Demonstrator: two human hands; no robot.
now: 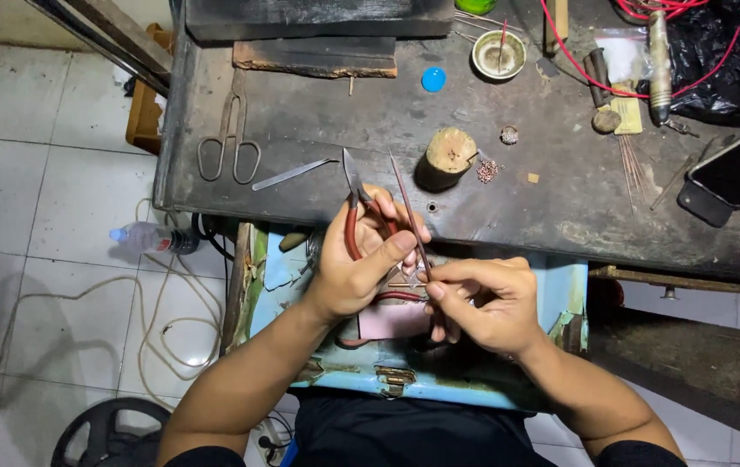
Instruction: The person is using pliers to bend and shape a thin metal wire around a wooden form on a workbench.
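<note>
A thin rod (406,207) is sitting pinched in the right hand (482,303), fingers narrow, over the open drawer (560,298). The left hand (357,268) is gripping red-handled pliers (354,203), tips raised, seemingly to work it. Farther off, a bowl (499,54) is holding a red stick.

Lighting: even, moderately bright, overhead. Shadows: soft, short, beside objects on the table (508,216). Glare: faint sheen on the pale floor tiles (32,173). Focus: sharp overall; slight edge distortion.
</note>
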